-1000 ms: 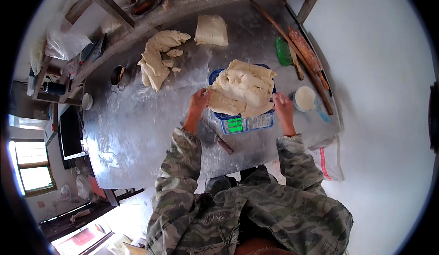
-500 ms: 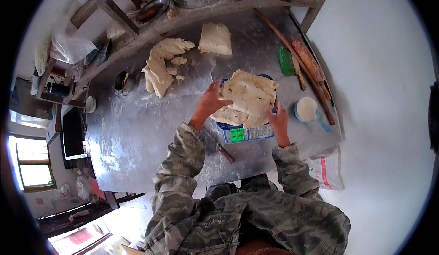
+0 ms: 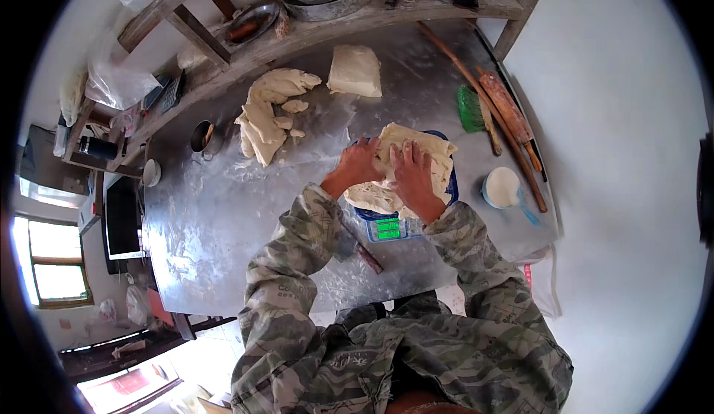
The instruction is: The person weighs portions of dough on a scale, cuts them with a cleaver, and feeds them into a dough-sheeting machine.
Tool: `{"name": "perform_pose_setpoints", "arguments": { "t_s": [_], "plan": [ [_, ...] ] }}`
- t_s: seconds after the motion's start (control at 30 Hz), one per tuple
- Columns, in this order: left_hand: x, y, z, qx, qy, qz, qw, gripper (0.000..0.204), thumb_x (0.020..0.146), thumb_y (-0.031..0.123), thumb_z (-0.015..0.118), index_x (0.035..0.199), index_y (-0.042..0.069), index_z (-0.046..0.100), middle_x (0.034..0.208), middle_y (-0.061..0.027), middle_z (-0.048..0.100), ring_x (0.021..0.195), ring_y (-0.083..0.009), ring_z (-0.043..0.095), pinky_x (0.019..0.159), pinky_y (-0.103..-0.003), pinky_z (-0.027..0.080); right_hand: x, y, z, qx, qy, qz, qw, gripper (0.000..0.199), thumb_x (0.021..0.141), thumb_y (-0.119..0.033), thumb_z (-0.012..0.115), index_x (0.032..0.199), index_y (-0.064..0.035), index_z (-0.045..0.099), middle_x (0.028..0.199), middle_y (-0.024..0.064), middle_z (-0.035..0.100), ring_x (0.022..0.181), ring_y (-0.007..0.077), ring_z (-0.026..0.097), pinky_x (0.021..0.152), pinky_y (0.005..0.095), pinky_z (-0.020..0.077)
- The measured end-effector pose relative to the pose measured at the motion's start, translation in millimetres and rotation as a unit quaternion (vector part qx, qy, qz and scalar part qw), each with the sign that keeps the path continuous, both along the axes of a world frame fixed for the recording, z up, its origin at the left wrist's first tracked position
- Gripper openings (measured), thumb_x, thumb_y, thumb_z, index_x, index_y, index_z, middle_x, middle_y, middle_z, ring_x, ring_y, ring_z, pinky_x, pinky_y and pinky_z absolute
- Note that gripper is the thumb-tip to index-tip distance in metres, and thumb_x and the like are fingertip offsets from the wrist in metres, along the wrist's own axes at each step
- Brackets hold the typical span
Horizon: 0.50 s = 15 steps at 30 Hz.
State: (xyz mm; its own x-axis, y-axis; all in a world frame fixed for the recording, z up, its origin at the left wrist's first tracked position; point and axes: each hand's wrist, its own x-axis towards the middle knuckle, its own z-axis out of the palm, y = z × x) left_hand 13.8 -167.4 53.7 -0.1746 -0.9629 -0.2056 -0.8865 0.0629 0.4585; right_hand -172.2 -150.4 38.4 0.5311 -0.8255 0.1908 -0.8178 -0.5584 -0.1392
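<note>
A large pale slab of dough (image 3: 416, 143) lies folded over in a blue tray (image 3: 454, 183) on a scale with a lit green display (image 3: 388, 229). At its left side, my left hand (image 3: 358, 163) has its fingers closed on the dough. My right hand (image 3: 414, 180) lies over the middle of the slab, fingers stretched forward and a little apart, palm down. Farther off on the metal table sit a squarish dough block (image 3: 355, 72) and a long, irregular dough heap (image 3: 260, 120) with several small scraps (image 3: 294, 106) beside it.
Right on the table (image 3: 223, 221) are a green-bristled brush (image 3: 470, 109), a rolling pin (image 3: 506, 105), a long stick (image 3: 476, 83) and a container of white powder (image 3: 502, 187). A scraper-like tool (image 3: 366, 256) lies near the front. A metal cup (image 3: 202, 137) stands left; a wooden shelf (image 3: 416, 14) runs behind.
My right hand has left the tray's right edge and come onto the top of the dough. My left hand has shifted from the left edge farther over the slab.
</note>
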Motion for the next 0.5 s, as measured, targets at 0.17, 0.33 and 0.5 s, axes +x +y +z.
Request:
{"name": "perform_pose_setpoints", "arguments": {
  "t_s": [0.17,0.33,0.5],
  "plan": [
    [9.8,5.3,-22.5,-0.056,0.017,0.032,0.998,0.087,0.055,0.034,0.085,0.13,0.01,0.047,0.114,-0.0213,0.06,0.103,-0.0434,0.062,0.088,-0.049,0.052,9.7,-4.3,3.2,0.002,0.012,0.019,1.0,0.093,0.067,-0.034,0.083,0.145,-0.0078,0.039,0.141,0.0211,0.039,0.133,0.0387,0.039,0.105,0.0615,0.0326],
    [12.4,-1.2,-20.9,-0.025,0.033,0.011,0.999,0.077,0.056,0.039,0.085,0.12,0.009,0.054,0.112,-0.0203,0.065,0.104,-0.0395,0.063,0.088,-0.048,0.052,14.9,-6.0,3.7,0.009,0.028,0.001,1.0,0.094,0.067,-0.037,0.083,0.145,-0.0085,0.039,0.136,0.0193,0.043,0.127,0.0374,0.043,0.102,0.0585,0.0355],
    [-8.5,7.3,4.7,0.002,-0.018,0.078,0.997,0.071,0.06,0.049,0.082,0.114,0.009,0.059,0.109,-0.0184,0.068,0.104,-0.0353,0.066,0.088,-0.046,0.051,12.8,-6.9,4.9,0.031,0.012,-0.012,0.999,0.087,0.07,-0.034,0.081,0.144,-0.0086,0.042,0.128,0.0164,0.048,0.121,0.0356,0.047,0.1,0.0573,0.0361]
  ]
}}
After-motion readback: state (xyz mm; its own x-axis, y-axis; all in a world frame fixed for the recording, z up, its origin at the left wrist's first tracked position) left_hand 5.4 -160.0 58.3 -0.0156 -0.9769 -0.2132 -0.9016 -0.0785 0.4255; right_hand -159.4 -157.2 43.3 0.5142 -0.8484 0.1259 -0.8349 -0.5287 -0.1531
